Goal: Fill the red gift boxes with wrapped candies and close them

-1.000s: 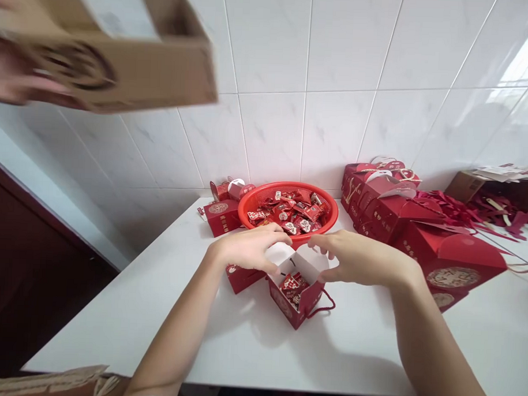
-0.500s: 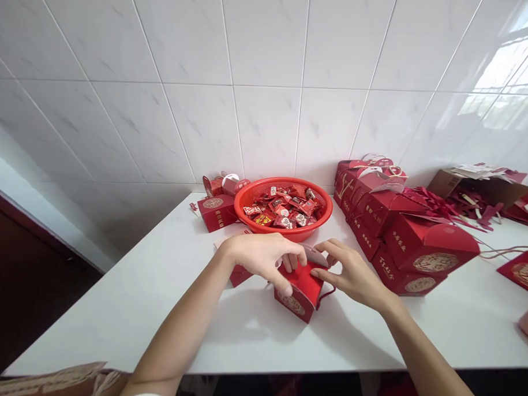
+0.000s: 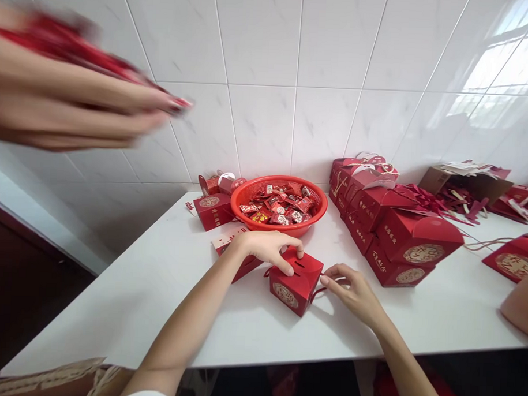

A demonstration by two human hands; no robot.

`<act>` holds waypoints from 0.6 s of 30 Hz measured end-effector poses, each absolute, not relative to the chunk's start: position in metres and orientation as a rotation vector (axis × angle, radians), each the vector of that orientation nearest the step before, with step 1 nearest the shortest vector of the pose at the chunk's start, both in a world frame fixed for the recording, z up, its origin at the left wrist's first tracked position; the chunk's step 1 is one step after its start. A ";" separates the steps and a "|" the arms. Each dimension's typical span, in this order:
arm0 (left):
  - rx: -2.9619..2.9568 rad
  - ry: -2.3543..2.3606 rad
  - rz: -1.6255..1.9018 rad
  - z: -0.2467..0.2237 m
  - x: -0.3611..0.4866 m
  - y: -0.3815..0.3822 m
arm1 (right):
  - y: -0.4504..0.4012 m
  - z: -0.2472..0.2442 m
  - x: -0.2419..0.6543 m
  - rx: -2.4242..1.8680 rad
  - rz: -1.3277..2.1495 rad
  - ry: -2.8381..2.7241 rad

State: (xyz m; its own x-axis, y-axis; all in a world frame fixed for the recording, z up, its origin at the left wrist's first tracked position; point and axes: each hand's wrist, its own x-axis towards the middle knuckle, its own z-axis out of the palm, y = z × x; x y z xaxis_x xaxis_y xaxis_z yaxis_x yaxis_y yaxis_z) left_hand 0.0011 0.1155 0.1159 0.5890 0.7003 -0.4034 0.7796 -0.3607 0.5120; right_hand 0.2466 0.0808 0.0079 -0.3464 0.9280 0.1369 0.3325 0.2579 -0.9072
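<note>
A small red candy box [image 3: 296, 286] with a gold emblem stands on the white table, its slotted top folded down. My left hand [image 3: 271, 248] presses on that top from the left, thumb and fingers curved over it and holding it down. At the box's right side, my right hand [image 3: 351, 287] pinches the dark red cord [image 3: 318, 292] between thumb and fingers. Just behind to the left lies another red box [image 3: 245, 271], partly hidden by my left hand and forearm.
A red plastic basket [image 3: 236, 204] of wrapped sweets stands behind. Stacked red boxes [image 3: 412, 243] line the right, near a carton of red strips [image 3: 461, 196]. Another person's blurred hand [image 3: 72, 99] with something red crosses the upper left. More boxes [image 3: 214, 210] stand left of the basket.
The box's flaps have folded down into a flat top. My right hand has moved down from the flaps to the cord. Another person's hand has come in at upper left.
</note>
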 end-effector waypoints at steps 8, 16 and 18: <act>2.208 1.220 -0.128 0.116 0.003 0.114 | 0.065 0.041 0.253 -0.841 1.539 -1.451; 2.220 1.356 0.418 0.123 0.022 0.087 | 0.064 0.081 0.243 -0.785 1.399 -1.423; 2.050 1.145 0.678 0.127 0.025 0.079 | 0.064 0.084 0.239 -0.819 1.349 -1.457</act>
State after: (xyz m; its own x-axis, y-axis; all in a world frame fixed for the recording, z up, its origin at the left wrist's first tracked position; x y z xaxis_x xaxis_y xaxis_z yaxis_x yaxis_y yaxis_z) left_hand 0.0252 0.0786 0.1273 0.4761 0.8725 0.1098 0.5162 -0.3784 0.7684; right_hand 0.2390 0.0643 0.0843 -0.3207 0.9263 0.1980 -0.1265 0.1653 -0.9781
